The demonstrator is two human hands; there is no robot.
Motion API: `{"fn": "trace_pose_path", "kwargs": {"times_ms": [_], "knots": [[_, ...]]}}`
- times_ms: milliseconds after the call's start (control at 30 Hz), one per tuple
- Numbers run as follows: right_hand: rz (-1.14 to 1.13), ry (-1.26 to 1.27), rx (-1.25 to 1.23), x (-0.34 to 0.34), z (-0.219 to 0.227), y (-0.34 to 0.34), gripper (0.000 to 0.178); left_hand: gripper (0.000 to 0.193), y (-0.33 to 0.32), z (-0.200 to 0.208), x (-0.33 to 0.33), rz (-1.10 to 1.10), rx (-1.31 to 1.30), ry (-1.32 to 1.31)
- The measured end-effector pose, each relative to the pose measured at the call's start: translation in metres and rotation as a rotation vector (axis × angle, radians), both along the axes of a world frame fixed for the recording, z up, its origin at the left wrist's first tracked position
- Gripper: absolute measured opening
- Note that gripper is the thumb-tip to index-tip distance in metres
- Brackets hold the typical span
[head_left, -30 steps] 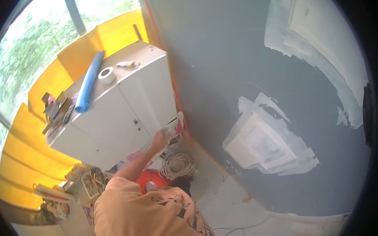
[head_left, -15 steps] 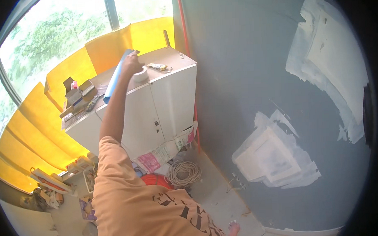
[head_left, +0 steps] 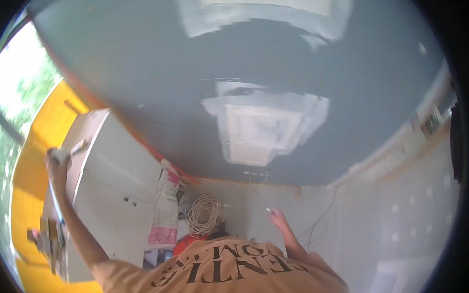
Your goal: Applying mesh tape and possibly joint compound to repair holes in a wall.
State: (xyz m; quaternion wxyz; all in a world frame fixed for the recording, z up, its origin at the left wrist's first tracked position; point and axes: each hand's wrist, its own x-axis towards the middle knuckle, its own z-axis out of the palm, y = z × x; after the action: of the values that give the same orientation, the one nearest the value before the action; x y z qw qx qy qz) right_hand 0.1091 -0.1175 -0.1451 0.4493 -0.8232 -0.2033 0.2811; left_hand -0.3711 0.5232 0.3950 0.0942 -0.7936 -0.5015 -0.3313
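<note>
My left arm stretches out to the top of the white cabinet (head_left: 109, 176). There my left hand (head_left: 57, 165) is at a white roll of tape (head_left: 63, 154); blur hides how its fingers lie on it. Beside the forearm shows a strip of the light blue rolled sheet (head_left: 56, 204), mostly covered by the arm. A slim item (head_left: 80, 146) rests past the tape. My right hand (head_left: 278, 219) is low in front of me, its fingers closed around a small white thing (head_left: 269, 210) too small to name.
A grey wall (head_left: 154, 72) with a white patch (head_left: 265, 127) rises ahead. On the floor lie coiled cable (head_left: 203, 214), a red coil (head_left: 189, 243) and a white and pink sack (head_left: 164, 211). Boxes (head_left: 49, 235) crowd the cabinet's near end. Yellow sheeting (head_left: 26, 179) lines the window.
My view has swung right toward the wall. The left hand has gone from above the blue rolled sheet to the tape. More of my right hand and forearm shows now.
</note>
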Motion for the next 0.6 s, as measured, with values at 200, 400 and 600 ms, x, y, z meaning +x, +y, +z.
{"fn": "trace_pose_path", "kwargs": {"times_ms": [200,400,600], "knots": [[0.213,0.254,0.565,-0.049,0.189,0.091,0.051,0.071,-0.218,-0.145,0.181,-0.57,-0.911,-0.592],[0.223,-0.365,0.547,-0.082,0.244,0.073,0.055,0.047,-0.376,-0.281,0.318,-0.96,-1.925,-0.823],[0.14,-0.616,0.364,-0.072,0.239,0.007,0.048,0.025,-0.416,-0.278,0.353,-1.112,-1.82,-0.589]]}}
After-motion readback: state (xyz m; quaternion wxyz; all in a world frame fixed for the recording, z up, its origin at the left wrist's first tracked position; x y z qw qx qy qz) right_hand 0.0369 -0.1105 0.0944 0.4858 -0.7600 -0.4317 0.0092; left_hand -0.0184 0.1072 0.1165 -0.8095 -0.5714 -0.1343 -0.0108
